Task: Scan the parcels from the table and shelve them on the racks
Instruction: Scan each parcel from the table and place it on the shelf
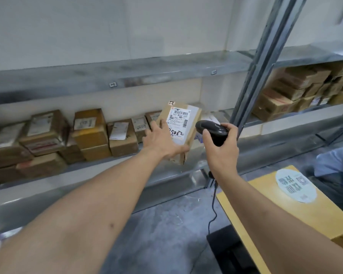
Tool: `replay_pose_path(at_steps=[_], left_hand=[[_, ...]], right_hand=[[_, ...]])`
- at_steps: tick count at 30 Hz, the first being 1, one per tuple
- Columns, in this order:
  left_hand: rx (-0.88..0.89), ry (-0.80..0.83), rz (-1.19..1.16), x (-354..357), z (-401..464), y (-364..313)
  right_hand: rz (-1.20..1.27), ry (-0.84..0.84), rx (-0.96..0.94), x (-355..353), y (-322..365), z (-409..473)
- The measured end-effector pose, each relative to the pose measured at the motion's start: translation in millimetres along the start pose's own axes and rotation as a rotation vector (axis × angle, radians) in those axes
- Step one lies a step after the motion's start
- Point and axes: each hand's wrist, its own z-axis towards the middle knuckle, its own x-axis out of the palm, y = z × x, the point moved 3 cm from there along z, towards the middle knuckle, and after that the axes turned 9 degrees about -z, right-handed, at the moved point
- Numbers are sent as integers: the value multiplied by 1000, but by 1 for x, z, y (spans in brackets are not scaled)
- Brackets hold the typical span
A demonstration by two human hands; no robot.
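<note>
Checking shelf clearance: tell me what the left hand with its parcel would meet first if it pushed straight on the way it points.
Probably the brown cardboard boxes on the grey metal shelf, just beyond the left hand holding the labelled cardboard parcel; depth is unclear.

Lighting: bright, even, diffuse; shadows soft. Mild sheen on the metal shelf. Motion blur on boxes at left. Wide-angle bending at the edges.

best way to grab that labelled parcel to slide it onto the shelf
Grip the parcel by its long bare edges from below-left, as the left hand does, clear of the label. It stands tilted, label up, so the far end can lead onto the shelf.
</note>
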Motion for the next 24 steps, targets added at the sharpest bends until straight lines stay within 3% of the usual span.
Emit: replay_pose_path(at_steps=[11, 19, 24], left_hand=[[-343, -51, 3, -36, 39, 98], [-585, -117, -2, -19, 105, 131], [-648, -136, 46, -11, 137, 141]], right_hand=[[29, 145, 12, 114, 36, 9], [30, 363, -66, 187, 23, 65], [5, 442, -93, 224, 13, 104]])
